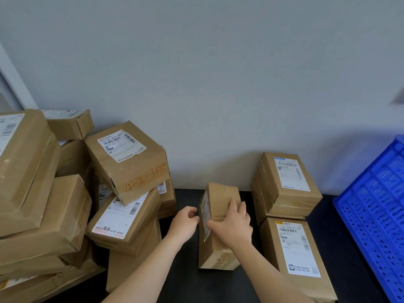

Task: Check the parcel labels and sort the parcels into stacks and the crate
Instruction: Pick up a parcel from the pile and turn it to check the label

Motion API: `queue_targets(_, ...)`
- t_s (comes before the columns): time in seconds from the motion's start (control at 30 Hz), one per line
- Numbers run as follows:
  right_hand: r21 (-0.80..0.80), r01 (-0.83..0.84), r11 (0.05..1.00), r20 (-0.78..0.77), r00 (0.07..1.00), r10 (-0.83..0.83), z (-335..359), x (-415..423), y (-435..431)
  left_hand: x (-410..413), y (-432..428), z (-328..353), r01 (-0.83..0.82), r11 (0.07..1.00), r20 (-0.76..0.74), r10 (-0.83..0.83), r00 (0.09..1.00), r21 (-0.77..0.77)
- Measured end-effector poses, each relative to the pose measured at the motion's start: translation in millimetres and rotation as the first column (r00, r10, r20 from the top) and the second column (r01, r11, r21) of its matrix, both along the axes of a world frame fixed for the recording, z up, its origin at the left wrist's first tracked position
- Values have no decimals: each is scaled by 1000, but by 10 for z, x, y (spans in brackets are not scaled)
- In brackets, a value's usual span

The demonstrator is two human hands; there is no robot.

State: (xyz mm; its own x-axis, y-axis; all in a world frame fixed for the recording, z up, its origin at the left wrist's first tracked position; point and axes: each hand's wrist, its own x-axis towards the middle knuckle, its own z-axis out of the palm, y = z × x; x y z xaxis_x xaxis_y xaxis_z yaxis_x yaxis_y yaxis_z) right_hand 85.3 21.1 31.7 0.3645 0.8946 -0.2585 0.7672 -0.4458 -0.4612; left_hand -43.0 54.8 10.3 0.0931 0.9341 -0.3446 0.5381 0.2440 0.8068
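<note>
A long brown cardboard parcel [218, 243] lies on the black table [188, 278] in the middle, its label on the left side face. My right hand [234, 226] lies across its top, with the fingers bent over the edges and gripping it. My left hand [185, 221] hovers just left of the label side, fingers loosely curled and holding nothing. To the right stand sorted parcels: a labelled box [286, 182] on top of others at the back and a second labelled box [297, 252] in front. The blue crate [376, 217] is at the far right.
A disordered heap of brown parcels [54, 204] fills the left side, topped by a tilted box marked "4-2-3520" [129, 158] in red. A pale wall runs behind the table. A strip of black table shows between the heap and the held parcel.
</note>
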Motion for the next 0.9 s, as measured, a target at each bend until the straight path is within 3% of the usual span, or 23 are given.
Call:
queue_targets(0.17, 85, 63, 994, -244, 969, -40, -30, 87, -39, -2, -33, -6, 22, 999, 10, -21, 1000, -37)
queue_targets(0.3, 88, 145, 985, -520, 850, -79, -17, 144, -73, -20, -54, -79, 16, 993, 49, -11, 999, -117)
queue_targets(0.37, 65, 144, 987, -581, 810, -80, -20, 178, -97, -29, -59, -111, -6, 988, 65, 17, 998, -156)
queue_targets(0.6, 5, 152, 988, -614, 780, -117, -113, 292, -110, 18, -35, -263, 34, 986, 31, -29, 999, -166)
queue_targets(0.77, -17, 134, 991, -444, 887, -128, -221, 331, -85, 105, -34, -311, 130, 984, -55, -138, 989, -125)
queue_targets(0.9, -50, 123, 991, -384, 914, -132, -291, 343, -70, 156, -10, -333, 149, 982, -106, -161, 981, -115)
